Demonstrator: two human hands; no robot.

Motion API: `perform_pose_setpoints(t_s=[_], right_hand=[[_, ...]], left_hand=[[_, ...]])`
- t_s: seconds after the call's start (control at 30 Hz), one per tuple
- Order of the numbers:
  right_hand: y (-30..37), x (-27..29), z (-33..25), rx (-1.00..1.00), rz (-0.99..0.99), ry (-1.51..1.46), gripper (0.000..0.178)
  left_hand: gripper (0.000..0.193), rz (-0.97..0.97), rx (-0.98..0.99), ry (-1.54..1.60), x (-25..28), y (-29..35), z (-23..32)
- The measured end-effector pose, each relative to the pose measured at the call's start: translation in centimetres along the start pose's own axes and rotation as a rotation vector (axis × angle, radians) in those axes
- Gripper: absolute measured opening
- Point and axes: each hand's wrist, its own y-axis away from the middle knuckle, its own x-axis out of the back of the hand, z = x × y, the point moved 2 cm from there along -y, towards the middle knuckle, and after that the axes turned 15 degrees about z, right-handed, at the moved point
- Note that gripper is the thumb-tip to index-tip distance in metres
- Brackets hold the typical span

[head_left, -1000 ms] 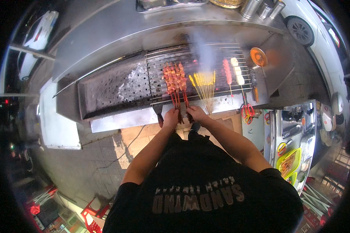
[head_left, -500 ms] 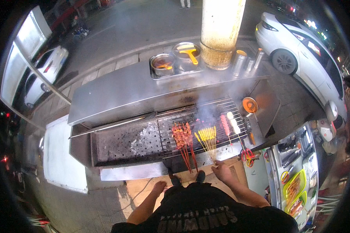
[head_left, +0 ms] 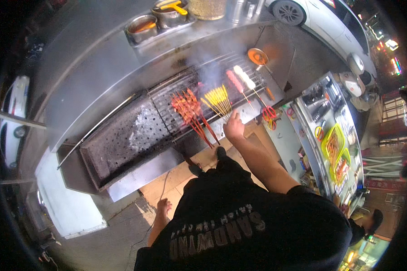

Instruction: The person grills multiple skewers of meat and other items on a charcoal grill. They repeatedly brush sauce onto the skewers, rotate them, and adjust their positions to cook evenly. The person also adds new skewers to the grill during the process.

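While my right hand (head_left: 234, 126) is at the stick ends of the thin, yellow-topped skewers (head_left: 217, 98) on the barred metal grill rack (head_left: 162, 105), can't tell if it's pinching. Left hand (head_left: 164, 207) hangs well apart from rack, fingers loosely spread. Reddish-brown meat skewers (head_left: 186, 106) lie toward rack's left, pink skewer (head_left: 234, 81) toward its right.

The grill (head_left: 111, 160) is rough, sooty metal; on it lie wooden skewers (head_left: 220, 100); right of it, a glossy plastic tray (head_left: 338, 130).
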Motion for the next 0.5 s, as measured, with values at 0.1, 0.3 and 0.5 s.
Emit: perform_pose_setpoints(t_s=[0.1,0.3,0.5], right_hand=[[-0.4,-1.6,0.7,-0.080,-0.082,0.028,0.056],[-1.8,-2.6,3.8,0.182,-0.077,0.027,0.024],[-3.5,-3.0,5.7,-0.219,-0.478,-0.786,0.021]], left_hand=[[0.019,-0.165,0.043,0.177,-2.5,-1.1,1.0],[0.025,-0.172,0.056,0.443,-5.7,3.0,2.9],[0.018,0.170,0.243,0.241,-5.8,3.8,2.3]])
